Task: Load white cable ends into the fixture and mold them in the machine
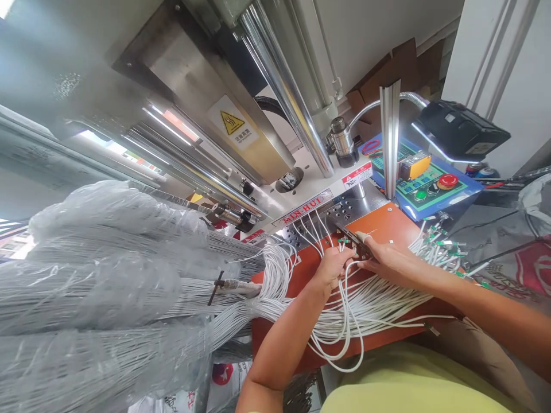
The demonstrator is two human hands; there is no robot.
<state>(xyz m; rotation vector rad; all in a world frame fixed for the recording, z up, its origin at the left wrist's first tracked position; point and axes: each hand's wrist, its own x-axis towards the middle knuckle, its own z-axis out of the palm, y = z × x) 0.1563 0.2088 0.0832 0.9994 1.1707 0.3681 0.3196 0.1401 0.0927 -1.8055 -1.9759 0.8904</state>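
Note:
At the front of the press, my left hand (334, 267) is closed around several white cables (346, 304) whose small green circuit-board ends (343, 241) stick out past the fingers. The cables loop down toward my lap. Close beside it, my right hand (383, 258) grips a dark metal fixture plate (356, 240), thumb on top and fingers beneath. The two hands nearly touch, and the fingers partly hide where cables and plate meet. Behind them, a few more white cables (316, 232) run under the press head (305, 207).
A large bundle of white cables (379, 298) lies across the orange table (383, 223), with green board ends (443, 246) at right. Plastic-wrapped cable bundles (107, 275) fill the left. A control box (430, 183) with a red stop button (447, 182) stands behind, under a black lamp (465, 132).

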